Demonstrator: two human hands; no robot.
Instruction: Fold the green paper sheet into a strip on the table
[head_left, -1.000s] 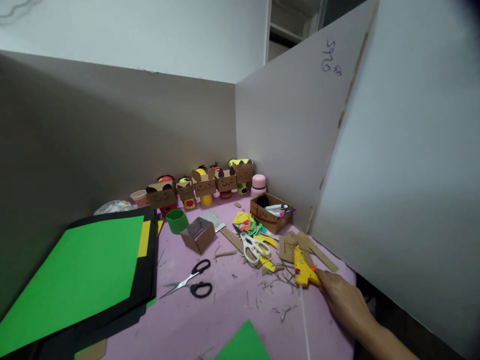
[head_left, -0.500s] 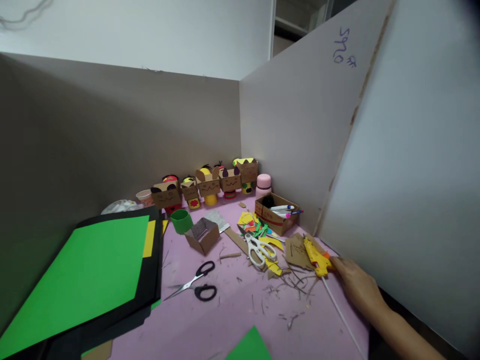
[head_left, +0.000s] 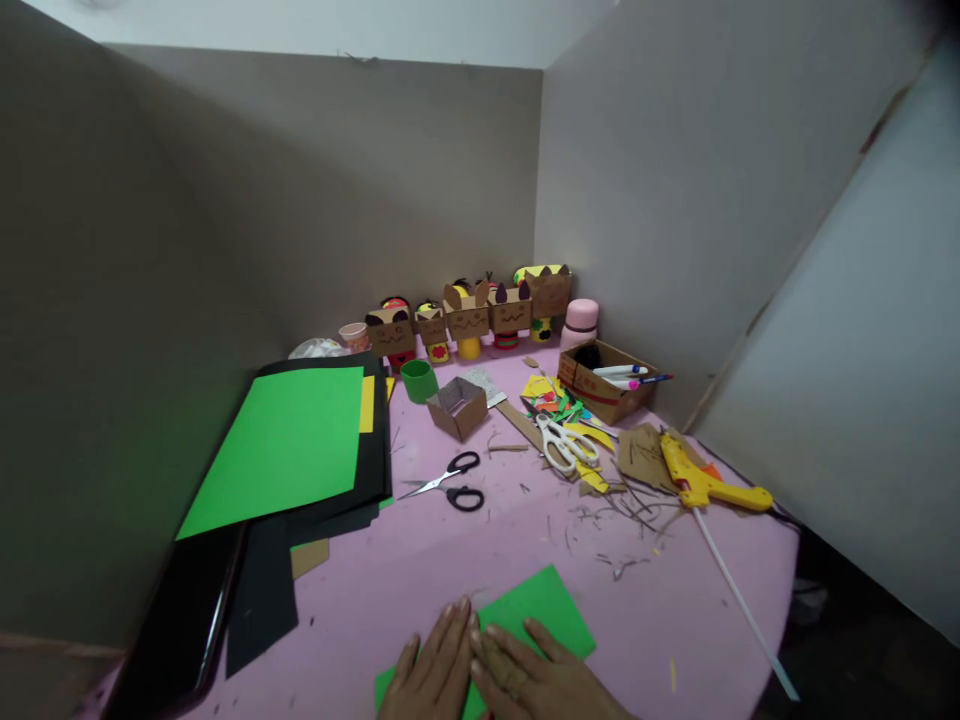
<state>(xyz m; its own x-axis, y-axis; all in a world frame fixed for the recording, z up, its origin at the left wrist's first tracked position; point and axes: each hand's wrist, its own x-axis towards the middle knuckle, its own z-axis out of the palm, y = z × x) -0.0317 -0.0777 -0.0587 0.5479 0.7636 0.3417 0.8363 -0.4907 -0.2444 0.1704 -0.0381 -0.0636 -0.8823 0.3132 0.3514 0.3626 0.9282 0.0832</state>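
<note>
A: In the head view, where do your hands rest?

B: Your left hand (head_left: 431,680) and right hand (head_left: 536,682) lie open, fingers flat, pinning the green paper sheet (head_left: 525,618) at the near edge. The glue gun (head_left: 705,484) lies far right, clear of them.

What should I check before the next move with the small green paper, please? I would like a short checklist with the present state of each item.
1. Both hands on the small green paper: ok, left hand and right hand lie flat on it.
2. Paper flat on the pink table: ok.
3. Black scissors free: ok, lying closed beyond the paper.
4. Glue gun away from the hands: ok, at the right.
5. Glue gun hot: cannot tell.
</note>
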